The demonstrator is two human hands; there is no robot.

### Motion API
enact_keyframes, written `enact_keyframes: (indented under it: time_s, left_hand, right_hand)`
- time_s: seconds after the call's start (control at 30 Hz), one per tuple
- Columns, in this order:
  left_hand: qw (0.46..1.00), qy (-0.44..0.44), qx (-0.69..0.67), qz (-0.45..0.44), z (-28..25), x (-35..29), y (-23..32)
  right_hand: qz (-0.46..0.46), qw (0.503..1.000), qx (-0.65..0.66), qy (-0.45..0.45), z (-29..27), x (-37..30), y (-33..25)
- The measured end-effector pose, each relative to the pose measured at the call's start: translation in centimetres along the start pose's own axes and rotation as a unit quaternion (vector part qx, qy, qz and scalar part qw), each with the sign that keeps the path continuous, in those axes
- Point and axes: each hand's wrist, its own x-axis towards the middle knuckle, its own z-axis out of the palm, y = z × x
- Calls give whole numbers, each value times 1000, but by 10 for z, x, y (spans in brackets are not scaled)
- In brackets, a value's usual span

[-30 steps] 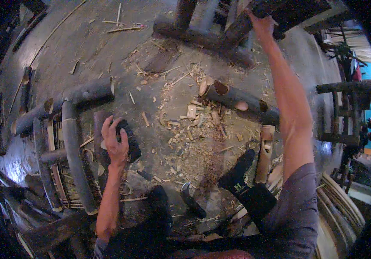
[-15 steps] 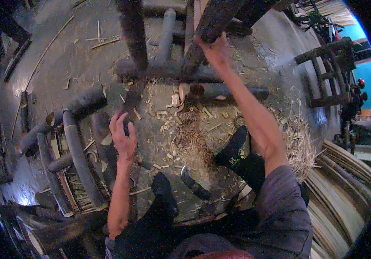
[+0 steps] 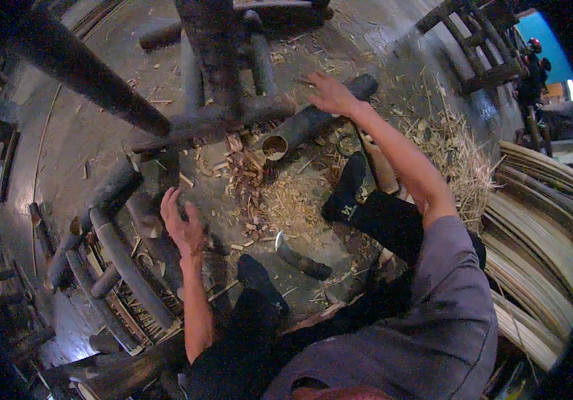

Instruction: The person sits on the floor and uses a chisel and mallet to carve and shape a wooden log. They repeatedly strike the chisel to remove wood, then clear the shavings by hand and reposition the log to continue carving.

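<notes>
My right hand (image 3: 333,97) is stretched out beside a thick dark bamboo tube (image 3: 313,123) on the floor. Its fingers are apart, and whether they touch the tube I cannot tell. The tube's hollow end faces me. Just left of it stands a dark bamboo frame (image 3: 216,120) with upright legs and a crossbar on the ground. My left hand (image 3: 183,223), fingers apart and nothing in it, hovers above the floor near another bamboo frame (image 3: 130,267) lying at the left. Between my feet lies a curved-blade knife (image 3: 300,260) with a dark handle.
Wood chips (image 3: 246,177) and shavings are scattered across the middle of the floor. A heap of straw-like strips (image 3: 456,153) lies to the right, with bundles of long pale strips (image 3: 533,233) nearer me. Another frame (image 3: 476,47) stands at the far right.
My right hand has come off the upper part of the standing frame and dropped toward the bamboo tube. That frame now sits further left and is turned. The left hand still hovers, fingers apart.
</notes>
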Motion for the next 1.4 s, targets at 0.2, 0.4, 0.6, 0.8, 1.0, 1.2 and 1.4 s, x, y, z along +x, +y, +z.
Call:
enact_keyframes:
  time_s: [0.2, 0.4, 0.6, 0.8, 1.0, 1.2, 1.4]
  left_hand:
    - [999, -39, 31, -14, -2, -15, -27]
    - [996, -83, 7, -26, 2, -26, -33]
    - [995, -95, 28, 2, 3, -27, -29]
    - [997, -49, -6, 55, -27, 3, -2]
    - [986, -25, -162, 11, -108, 86, 85]
    - [924, 58, -370, 76, -185, 172, 161]
    - [826, 0, -563, -28, -184, 250, 218]
  right_hand:
    - [-72, 952, -196, -223, 28, -35, 29]
    - [-108, 904, -232, -342, 36, -6, 41]
    - [-143, 938, -246, -201, 3, -42, 18]
    - [-192, 950, -214, 126, -130, -87, -75]
    - [-162, 891, -293, 308, -254, -114, -143]
    - [-77, 885, -260, 378, -339, -91, -206]
    - [-67, 855, -300, 417, -387, -6, -231]
